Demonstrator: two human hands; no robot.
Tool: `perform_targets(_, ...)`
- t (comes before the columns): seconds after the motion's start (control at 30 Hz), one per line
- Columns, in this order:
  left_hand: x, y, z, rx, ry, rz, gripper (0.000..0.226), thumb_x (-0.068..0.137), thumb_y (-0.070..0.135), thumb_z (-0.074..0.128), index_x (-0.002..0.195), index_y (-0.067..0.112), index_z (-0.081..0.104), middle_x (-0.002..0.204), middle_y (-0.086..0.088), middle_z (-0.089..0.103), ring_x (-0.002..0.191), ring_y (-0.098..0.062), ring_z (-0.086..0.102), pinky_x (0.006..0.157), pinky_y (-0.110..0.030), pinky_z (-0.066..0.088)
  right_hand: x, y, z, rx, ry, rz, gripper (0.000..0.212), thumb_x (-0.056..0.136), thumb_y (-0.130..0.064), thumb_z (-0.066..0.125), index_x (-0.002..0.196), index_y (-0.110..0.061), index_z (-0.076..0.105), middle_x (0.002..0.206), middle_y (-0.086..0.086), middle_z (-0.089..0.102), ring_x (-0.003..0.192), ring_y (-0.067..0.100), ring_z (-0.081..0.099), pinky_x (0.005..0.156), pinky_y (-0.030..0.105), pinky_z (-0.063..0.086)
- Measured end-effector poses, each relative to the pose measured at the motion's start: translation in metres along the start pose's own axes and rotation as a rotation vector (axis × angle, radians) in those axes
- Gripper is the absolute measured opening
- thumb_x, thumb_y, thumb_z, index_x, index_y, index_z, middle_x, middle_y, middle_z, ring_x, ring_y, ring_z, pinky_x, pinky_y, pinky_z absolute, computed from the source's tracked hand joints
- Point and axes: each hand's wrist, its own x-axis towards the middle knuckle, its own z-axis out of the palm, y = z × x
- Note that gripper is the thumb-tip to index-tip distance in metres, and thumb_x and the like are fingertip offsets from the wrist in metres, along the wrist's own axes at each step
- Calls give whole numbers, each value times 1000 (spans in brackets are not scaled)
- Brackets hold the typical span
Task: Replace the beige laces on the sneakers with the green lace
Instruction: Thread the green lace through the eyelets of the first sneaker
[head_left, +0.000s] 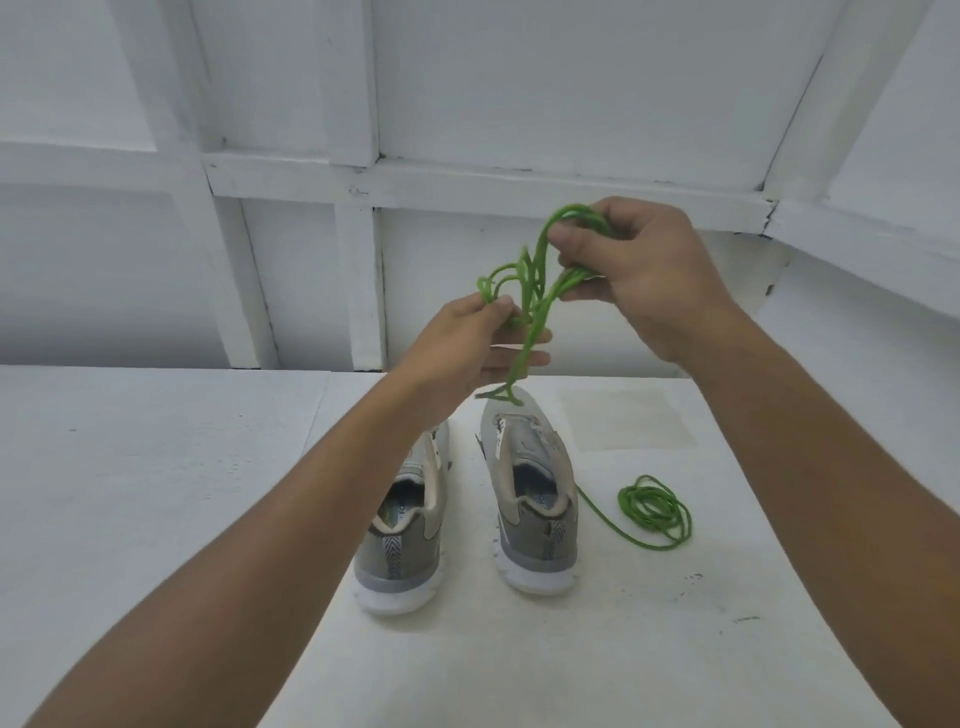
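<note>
Two grey and beige sneakers stand side by side on the white table, heels toward me: the left sneaker (410, 525) partly behind my left forearm, the right sneaker (530, 499) in full view. Above them I hold a tangled green lace (535, 291) in the air. My left hand (467, 343) pinches its lower loops between thumb and forefinger, the other fingers straight. My right hand (639, 270) grips the upper loops in curled fingers. The lace's end dangles just above the right sneaker's toe. A second green lace (652, 512) lies coiled on the table, right of the right sneaker.
The white table (156, 493) runs to a white panelled wall (467, 104) at the back. A faint square stain (623, 421) marks the tabletop beyond the coiled lace.
</note>
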Motion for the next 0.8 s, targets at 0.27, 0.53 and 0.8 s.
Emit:
perform_targets(0.27,-3,-19,-56,322,103,-124,30,103,29,45,109,7,63,100,-10,74,86,-28,73,89,-44,56,4,50,40,-140,-70,155,14,86,-14,73,84,-1,69,76,15,60,66,20,64,61,28,58)
perform_targets(0.53,-4,-30,-70,448,144,-109,25,100,29,52,111,11,66,101,-5,74,83,-23,74,89,-44,56,-24,97,56,-262,-128,288,8,85,-13,73,87,-5,71,87,11,72,78,25,72,69,30,60)
perform_targets(0.8,1,-37,-70,701,111,-35,26,99,28,53,107,9,69,97,1,73,77,-15,74,85,-44,57,-29,86,46,-666,-376,323,35,85,-9,59,118,-17,62,117,-7,62,104,14,59,86,29,48)
